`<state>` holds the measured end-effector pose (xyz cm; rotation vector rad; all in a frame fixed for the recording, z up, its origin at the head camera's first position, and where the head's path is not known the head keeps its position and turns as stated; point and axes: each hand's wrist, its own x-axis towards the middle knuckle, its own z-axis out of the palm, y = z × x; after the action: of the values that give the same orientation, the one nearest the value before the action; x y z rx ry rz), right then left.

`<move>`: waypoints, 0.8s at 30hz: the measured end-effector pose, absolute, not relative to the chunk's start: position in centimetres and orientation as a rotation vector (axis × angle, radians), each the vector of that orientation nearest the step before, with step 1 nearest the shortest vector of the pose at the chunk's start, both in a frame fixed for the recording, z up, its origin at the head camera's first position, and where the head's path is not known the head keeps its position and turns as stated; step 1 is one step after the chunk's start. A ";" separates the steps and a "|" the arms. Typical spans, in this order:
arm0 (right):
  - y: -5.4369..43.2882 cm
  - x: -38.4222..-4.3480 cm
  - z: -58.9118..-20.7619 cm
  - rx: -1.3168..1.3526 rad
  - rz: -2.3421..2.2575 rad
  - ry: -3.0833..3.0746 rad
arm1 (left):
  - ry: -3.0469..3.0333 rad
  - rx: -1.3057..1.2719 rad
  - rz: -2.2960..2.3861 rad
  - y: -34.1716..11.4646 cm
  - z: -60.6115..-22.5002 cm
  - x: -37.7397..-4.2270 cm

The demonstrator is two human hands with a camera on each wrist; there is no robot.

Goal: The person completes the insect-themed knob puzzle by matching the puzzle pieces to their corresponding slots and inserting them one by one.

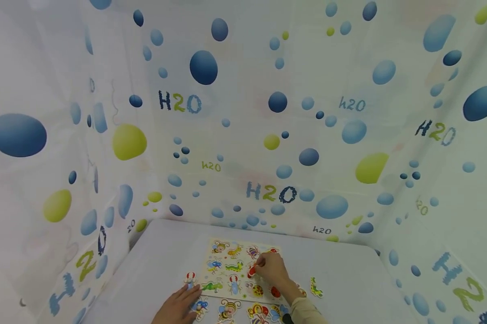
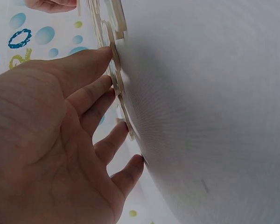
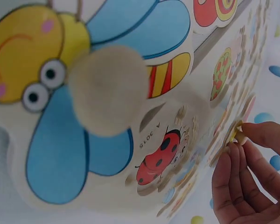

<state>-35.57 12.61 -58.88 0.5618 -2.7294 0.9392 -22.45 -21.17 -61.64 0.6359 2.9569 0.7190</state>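
"Where do we find the right hand (image 1: 272,266)?"

"We see it over the right part of the puzzle board (image 1: 243,243), thumb and fingertips pinching a red piece (image 1: 251,270)."

"Can we say whether that piece is seated?"

"We cannot tell. The fingers cover part of it, and our right wrist view gives it nearly edge-on, close to the board."

"And the left hand (image 1: 178,306)?"

"We have it by the board's lower left corner, fingers spread and slightly bent, tips against the edges of wooden pieces (image 2: 118,21). A stag beetle piece (image 1: 190,280) lies just beyond the fingertips, a blue insect piece (image 1: 200,307) just beside them."

"What else do we see?"

"We see a bee piece (image 1: 229,309) below the board, a caterpillar piece (image 1: 316,287) to its right on the white table (image 1: 349,274), and behind everything a spotted curtain (image 1: 243,112) lettered H2O. Our right wrist view also shows a ladybird (image 3: 159,158) on the board."
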 end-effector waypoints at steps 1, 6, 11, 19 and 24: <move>12.6 -35.6 -59.0 0.564 0.925 -2.730 | 2.963 0.633 0.717 -21.2 -61.8 -22.4; 12.3 -35.7 -59.1 0.584 0.889 -2.726 | 2.973 0.648 0.732 -21.2 -62.2 -22.5; 12.1 -35.7 -58.9 0.614 0.869 -2.711 | 3.003 0.666 0.716 -21.1 -62.5 -22.5; 11.6 -35.8 -59.1 0.611 0.840 -2.717 | 3.008 0.618 0.719 -20.9 -62.4 -22.3; 11.5 -35.9 -59.5 0.600 0.841 -2.731 | 2.991 0.576 0.727 -20.8 -62.4 -22.1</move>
<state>-35.86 11.50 -59.46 0.6003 -2.7310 0.8414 -22.09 -20.83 -62.39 0.5763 2.9908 0.7269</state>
